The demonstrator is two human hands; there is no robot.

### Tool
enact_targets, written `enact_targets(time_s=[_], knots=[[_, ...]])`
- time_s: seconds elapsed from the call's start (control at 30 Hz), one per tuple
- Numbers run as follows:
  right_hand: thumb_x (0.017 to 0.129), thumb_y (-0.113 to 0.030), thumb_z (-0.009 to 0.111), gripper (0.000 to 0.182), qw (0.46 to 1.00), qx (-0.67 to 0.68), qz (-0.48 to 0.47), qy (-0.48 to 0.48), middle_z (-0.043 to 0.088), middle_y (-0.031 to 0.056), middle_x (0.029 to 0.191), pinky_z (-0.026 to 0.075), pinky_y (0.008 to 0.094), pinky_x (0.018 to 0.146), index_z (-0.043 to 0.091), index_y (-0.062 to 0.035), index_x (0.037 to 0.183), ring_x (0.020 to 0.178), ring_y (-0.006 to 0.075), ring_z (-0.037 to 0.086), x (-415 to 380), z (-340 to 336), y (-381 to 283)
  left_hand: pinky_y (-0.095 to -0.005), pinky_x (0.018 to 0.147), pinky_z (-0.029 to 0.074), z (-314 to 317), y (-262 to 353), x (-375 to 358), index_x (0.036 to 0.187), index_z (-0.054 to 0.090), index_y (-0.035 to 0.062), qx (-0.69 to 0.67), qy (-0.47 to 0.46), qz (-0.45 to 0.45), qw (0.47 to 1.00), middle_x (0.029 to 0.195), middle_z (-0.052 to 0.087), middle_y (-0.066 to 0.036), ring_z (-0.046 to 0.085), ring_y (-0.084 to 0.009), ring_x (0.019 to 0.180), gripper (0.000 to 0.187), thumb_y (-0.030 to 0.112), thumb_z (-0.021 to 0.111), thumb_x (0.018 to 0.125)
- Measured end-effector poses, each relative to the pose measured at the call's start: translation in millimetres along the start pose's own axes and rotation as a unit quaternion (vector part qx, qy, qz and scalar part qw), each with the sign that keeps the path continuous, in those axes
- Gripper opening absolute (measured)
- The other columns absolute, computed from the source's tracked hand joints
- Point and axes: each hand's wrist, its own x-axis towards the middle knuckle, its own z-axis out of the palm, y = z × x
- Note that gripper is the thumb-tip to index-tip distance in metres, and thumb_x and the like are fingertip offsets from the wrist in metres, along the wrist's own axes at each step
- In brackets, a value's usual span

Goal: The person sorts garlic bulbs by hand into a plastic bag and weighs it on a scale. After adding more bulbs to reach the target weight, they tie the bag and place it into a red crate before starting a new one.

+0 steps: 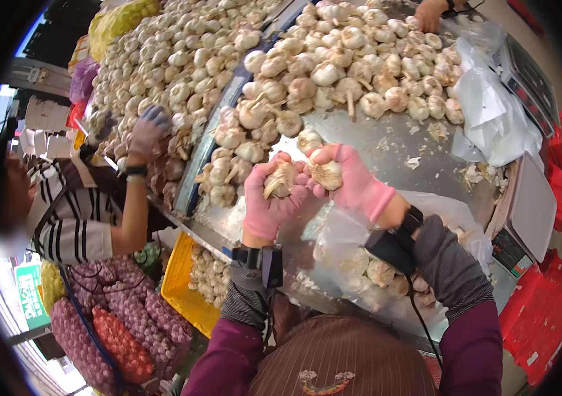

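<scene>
While both my pink-gloved hands stay apart, my left hand [271,198] grips a papery garlic bulb [281,179]; my right hand [353,181] clutches another knobbly bulb [326,175] above the shiny steel bench [393,148].

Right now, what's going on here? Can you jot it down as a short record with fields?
left hand: pink glove, holds a garlic bulb
right hand: pink glove, holds a second garlic bulb
surface: metal table
garlic pile: loose bulbs heaped on the table
clear bag: garlic inside, below the hands
nearby: co-worker's gloved hand on another heap
scale: at the right
</scene>
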Motion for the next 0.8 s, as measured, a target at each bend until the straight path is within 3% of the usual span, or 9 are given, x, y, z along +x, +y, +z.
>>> enact_targets(time_s=[0.17,0.23,0.27,0.5,0.53,0.6,0.67,0.73,0.8], knots=[[0.078,-0.009,0.053,0.02,0.979,0.195,0.01,-0.056,0.064,0.0096,0.089,0.056,0.0288,0.056,0.057,-0.0025,0.097,0.067,0.0202,0.064,-30,32,54,-0.0324,0.068,0.052,3,-7,-57,0.104,0.048,0.0078,-0.15,-0.061,0.082,0.983,0.098,0.054,-0.01,0.057,-0.0282,0.093,0.026,0.022,0.048,0.082],[0.076,-0.009,0.052,0.027,0.972,0.195,-0.01,-0.131,0.062,0.013,0.1,0.052,0.0328,0.056,0.056,-0.0049,0.102,0.084,0.0273,0.062,-36,29,68,-0.0328,0.061,0.049,25,-11,-74,0.096,0.05,0.0101,-0.081,0.103,0.127,0.983,0.092,0.052,-0.009,0.056,-0.025,0.083,0.019,0.02,0.051,0.08],[0.075,-0.008,0.052,0.026,0.969,0.191,-0.016,-0.158,0.063,0.0146,0.098,0.052,0.0324,0.055,0.057,-0.0036,0.1,0.081,0.0266,0.063,-40,27,73,-0.0314,0.055,0.047,7,-8,-78,0.094,0.049,0.0106,-0.078,-0.013,0.091,0.993,0.086,0.049,-0.007,0.054,-0.0218,0.075,0.019,0.021,0.051,0.079],[0.073,-0.009,0.058,0.013,0.981,0.004,-0.177,-0.083,0.064,0.008,0.078,0.048,0.0238,0.05,0.061,0.0006,0.081,0.064,0.0152,0.062,-121,4,60,-0.0282,0.053,0.046,61,-71,-72,0.09,0.049,0.0069,0.055,-0.029,0.071,0.996,0.084,0.052,-0.008,0.054,-0.0173,0.065,0.016,0.016,0.055,0.078],[0.073,-0.01,0.057,0.014,0.955,-0.119,-0.271,0.004,0.064,0.0086,0.077,0.047,0.0245,0.051,0.06,0.001,0.081,0.062,0.0158,0.062,-139,-8,56,-0.0263,0.053,0.046,72,-92,-65,0.088,0.05,0.0065,0.26,-0.045,0.155,0.952,0.082,0.053,-0.006,0.054,-0.0148,0.065,0.012,0.013,0.055,0.08],[0.072,-0.013,0.06,0.023,0.829,-0.421,-0.314,0.194,0.065,0.0145,0.092,0.051,0.03,0.063,0.06,0.0016,0.09,0.073,0.0222,0.064,-173,-32,50,-0.021,0.053,0.043,82,-116,-43,0.083,0.055,0.0057,0.289,-0.028,0.01,0.957,0.073,0.053,-0.001,0.052,-0.0083,0.062,0.003,0.008,0.055,0.083],[0.07,-0.019,0.065,0.045,0.585,-0.663,-0.361,0.296,0.056,0.0198,0.119,0.046,0.0414,0.09,0.056,-0.0001,0.109,0.106,0.0278,0.058,-192,-78,53,-0.0244,0.053,0.041,87,-164,-21,0.084,0.058,0.0044,0.459,-0.074,0.051,0.884,0.066,0.054,-0.002,0.051,-0.0115,0.057,0.007,0.01,0.054,0.085],[0.069,-0.022,0.067,0.054,0.494,-0.753,-0.309,0.307,0.049,0.0195,0.128,0.037,0.0466,0.099,0.051,-0.0013,0.116,0.118,0.0293,0.048,-207,-115,63,-0.046,0.083,0.044,68,-203,4,0.101,0.058,0.004,0.748,-0.169,0.26,0.587,0.097,0.06,-0.022,0.055,-0.0357,0.096,0.02,0.009,0.053,0.082],[0.068,-0.025,0.068,0.063,0.399,-0.828,-0.255,0.301,0.042,0.0191,0.137,0.028,0.0518,0.108,0.047,-0.0025,0.124,0.13,0.0307,0.039,-211,-126,67,-0.048,0.088,0.042,66,-217,14,0.106,0.057,0.0048,0.804,-0.178,0.256,0.506,0.106,0.058,-0.022,0.052,-0.0384,0.104,0.027,0.011,0.055,0.08]])
